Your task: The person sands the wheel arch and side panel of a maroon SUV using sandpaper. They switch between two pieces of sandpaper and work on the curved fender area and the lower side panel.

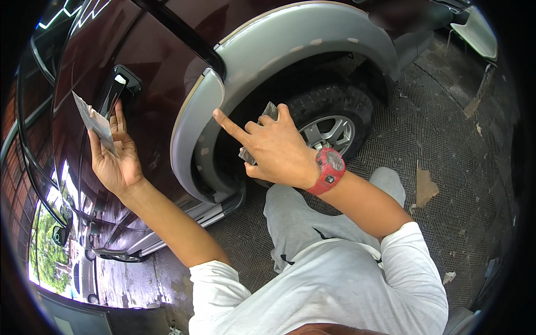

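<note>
My left hand (120,164) is raised in front of a maroon car door (151,50), near its door handle (113,92). Between its thumb and fingers is a thin, stiff grey sheet (92,120), perhaps sandpaper. My right hand (279,146), below a red wristwatch, grips a flat dark-grey piece (270,110) whose middle the fingers cover; its kind is unclear. The right index finger points out towards the grey flare section (190,114) on the door's edge. Beyond lies the grey wheel-arch flare (312,22), with pale patches along its inner lip.
Under the arch stands a tire (360,106) with a silver wheel (335,131). A side step (220,209) runs below the door. Textured flooring (446,139) carries a brown scrap (426,187). A pale chair (477,36) is at the far right.
</note>
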The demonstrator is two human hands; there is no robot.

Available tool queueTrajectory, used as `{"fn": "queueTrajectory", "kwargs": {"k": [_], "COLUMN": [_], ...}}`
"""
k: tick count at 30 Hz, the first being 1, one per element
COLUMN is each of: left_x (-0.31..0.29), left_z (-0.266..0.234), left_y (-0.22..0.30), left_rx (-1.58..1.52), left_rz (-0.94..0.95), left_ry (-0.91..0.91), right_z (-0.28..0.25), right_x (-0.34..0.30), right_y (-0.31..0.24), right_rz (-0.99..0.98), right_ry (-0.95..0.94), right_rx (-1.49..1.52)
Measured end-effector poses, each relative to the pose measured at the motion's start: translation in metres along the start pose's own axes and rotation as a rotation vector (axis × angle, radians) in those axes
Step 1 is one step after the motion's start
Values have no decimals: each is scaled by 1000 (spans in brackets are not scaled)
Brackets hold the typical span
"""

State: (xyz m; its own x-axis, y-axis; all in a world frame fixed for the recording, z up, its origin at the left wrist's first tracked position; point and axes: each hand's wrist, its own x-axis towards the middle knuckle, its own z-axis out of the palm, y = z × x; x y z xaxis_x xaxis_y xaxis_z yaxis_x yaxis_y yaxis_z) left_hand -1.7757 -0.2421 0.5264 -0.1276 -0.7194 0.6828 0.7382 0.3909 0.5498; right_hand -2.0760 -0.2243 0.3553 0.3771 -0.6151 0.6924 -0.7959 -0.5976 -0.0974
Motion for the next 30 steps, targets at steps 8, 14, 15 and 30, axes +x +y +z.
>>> {"fn": "queueTrajectory", "kwargs": {"k": [8,14,15,30], "left_x": [4,2,0,5], "left_z": [-2,-2,-2,-9], "left_y": [-1,0,0,4], "left_rx": [-18,43,51,78], "left_rz": [-12,6,12,36], "left_ry": [-3,19,21,63], "right_z": [6,-17,-27,-11], "right_x": [2,3,7,-5], "right_y": [2,11,15,16], "right_rz": [3,2,16,-24], "right_ry": [3,246,264,-8], "right_rx": [83,186,189,125]}}
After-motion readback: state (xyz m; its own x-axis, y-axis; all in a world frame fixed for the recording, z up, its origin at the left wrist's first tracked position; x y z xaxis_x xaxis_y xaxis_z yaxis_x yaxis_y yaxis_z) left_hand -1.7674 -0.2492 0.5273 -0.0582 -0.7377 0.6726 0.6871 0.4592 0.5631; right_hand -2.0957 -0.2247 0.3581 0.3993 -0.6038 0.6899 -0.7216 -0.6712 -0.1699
